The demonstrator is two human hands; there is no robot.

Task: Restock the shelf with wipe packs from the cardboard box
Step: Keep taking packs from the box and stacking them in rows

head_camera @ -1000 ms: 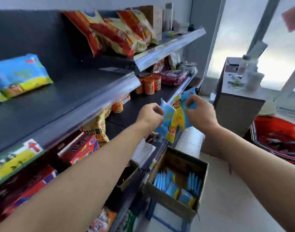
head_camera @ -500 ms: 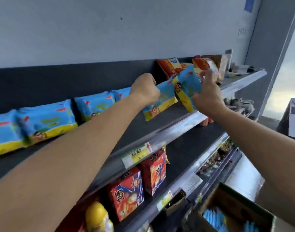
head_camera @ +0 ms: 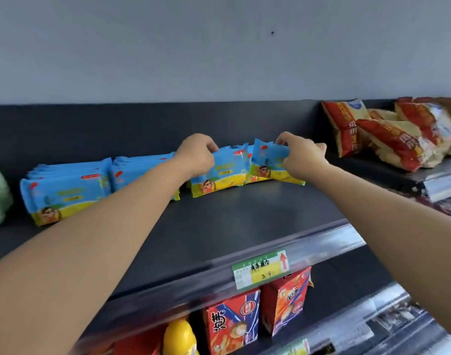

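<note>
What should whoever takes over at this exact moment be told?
Left hand grips the top edge of the first wipe pack. Right hand grips the top of the second wipe pack just beside it.
Both packs stand upright at the back of the top shelf, to the right of the stocked wipe packs, and appear to rest on it.
Done: earlier packs lined up, and these two brought into the row.
Left: let go, straighten them and fetch more. The cardboard box is out of view.
</note>
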